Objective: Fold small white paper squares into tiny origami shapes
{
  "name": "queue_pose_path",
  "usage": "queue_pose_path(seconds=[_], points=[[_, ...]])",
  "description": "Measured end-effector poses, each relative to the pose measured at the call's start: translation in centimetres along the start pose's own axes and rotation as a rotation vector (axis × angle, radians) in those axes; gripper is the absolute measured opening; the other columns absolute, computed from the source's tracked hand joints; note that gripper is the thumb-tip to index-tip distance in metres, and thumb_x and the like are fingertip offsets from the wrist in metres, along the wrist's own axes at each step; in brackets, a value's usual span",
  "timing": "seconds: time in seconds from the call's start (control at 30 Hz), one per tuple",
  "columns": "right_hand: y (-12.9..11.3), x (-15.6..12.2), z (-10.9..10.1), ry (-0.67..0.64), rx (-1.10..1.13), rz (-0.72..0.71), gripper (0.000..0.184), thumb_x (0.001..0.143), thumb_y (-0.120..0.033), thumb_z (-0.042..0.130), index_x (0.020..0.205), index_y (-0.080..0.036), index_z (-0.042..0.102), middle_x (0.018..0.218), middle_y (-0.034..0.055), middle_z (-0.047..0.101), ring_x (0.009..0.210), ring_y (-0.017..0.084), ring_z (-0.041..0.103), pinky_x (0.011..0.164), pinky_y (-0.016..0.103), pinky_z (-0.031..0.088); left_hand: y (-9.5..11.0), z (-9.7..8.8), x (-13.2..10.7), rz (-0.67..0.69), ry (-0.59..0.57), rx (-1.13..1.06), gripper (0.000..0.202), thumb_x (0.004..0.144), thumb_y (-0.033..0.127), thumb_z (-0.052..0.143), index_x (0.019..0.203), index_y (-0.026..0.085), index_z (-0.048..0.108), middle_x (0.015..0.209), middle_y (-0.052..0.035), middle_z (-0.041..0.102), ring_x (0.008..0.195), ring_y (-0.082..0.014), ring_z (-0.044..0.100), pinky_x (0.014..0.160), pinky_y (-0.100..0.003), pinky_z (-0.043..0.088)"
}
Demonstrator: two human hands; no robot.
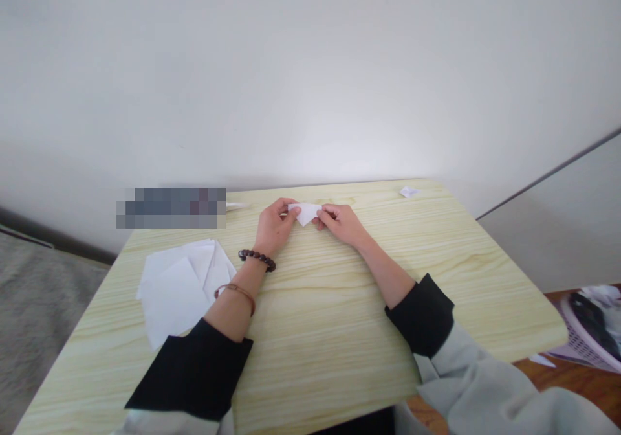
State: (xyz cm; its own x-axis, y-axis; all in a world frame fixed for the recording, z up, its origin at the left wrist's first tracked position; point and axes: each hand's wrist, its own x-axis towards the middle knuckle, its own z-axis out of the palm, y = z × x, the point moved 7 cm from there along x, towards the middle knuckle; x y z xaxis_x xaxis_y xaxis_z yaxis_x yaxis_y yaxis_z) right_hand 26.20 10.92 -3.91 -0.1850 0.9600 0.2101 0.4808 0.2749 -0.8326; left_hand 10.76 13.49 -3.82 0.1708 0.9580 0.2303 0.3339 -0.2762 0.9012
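Note:
A small folded white paper, triangular with its tip pointing toward me, is held just above the far middle of the light wooden table. My left hand pinches its left end with thumb and fingers closed. My right hand pinches its right end the same way. A dark bead bracelet and a thin brown band sit on my left wrist. Both sleeves are pushed up.
Several loose white paper sheets lie overlapped on the table's left side. A small folded white paper piece rests near the far right edge. A blurred patch covers something at the far left edge. A lilac basket stands on the floor at right.

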Motion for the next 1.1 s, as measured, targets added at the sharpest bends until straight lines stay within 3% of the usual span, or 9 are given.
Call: queue_pose_path(seconds=[0.37,0.57,0.73,0.9,1.1], points=[[0.4,0.2,-0.1,-0.055,0.021,-0.024,0.027,0.090,-0.027,0.041,0.084,-0.014,0.064,0.067,0.0018,0.069,0.056,0.011,0.053,0.057,0.022,0.038,-0.3,0.2,0.0,-0.071,-0.030,-0.128,0.029,0.077,0.036,0.058,0.094,0.013,0.063,0.085,-0.0069,0.072,0.077,-0.0186,0.066,0.071,-0.029,0.050],[0.5,0.2,-0.1,-0.049,0.144,-0.023,0.022,0.084,-0.017,0.042,0.089,-0.016,0.063,0.070,0.0003,0.068,0.062,0.011,0.057,0.060,0.023,0.040,-0.4,0.0,0.0,-0.087,-0.016,-0.145,0.030,0.077,0.036,0.058,0.094,0.012,0.064,0.083,-0.0066,0.073,0.076,-0.0181,0.066,0.071,-0.029,0.051],[0.4,0.0,0.0,-0.021,0.215,-0.015,0.021,0.083,-0.031,0.053,0.097,-0.017,0.059,0.078,0.0017,0.067,0.065,0.013,0.062,0.062,0.024,0.045,-0.5,0.2,-0.1,-0.058,-0.065,-0.115,0.035,0.076,0.044,0.062,0.094,0.014,0.064,0.081,-0.0061,0.073,0.074,-0.0185,0.065,0.070,-0.029,0.050],[0.3,-0.1,-0.1,0.026,0.098,-0.037,0.020,0.085,-0.035,0.053,0.088,-0.017,0.061,0.066,0.0003,0.063,0.059,0.014,0.062,0.059,0.025,0.045,-0.2,0.5,-0.2,-0.041,-0.095,-0.095,0.037,0.074,0.044,0.063,0.096,0.015,0.064,0.087,-0.0066,0.073,0.078,-0.0194,0.066,0.072,-0.030,0.050],[0.2,0.1,-0.8,0.141,0.102,-0.070,0.021,0.082,-0.037,0.058,0.090,-0.018,0.063,0.073,0.0017,0.065,0.058,0.013,0.061,0.056,0.025,0.046,1.2,0.1,-0.4,0.116,-0.022,0.136,0.024,0.075,0.038,0.065,0.089,0.019,0.069,0.090,-0.0032,0.070,0.076,-0.0162,0.061,0.073,-0.029,0.048]])
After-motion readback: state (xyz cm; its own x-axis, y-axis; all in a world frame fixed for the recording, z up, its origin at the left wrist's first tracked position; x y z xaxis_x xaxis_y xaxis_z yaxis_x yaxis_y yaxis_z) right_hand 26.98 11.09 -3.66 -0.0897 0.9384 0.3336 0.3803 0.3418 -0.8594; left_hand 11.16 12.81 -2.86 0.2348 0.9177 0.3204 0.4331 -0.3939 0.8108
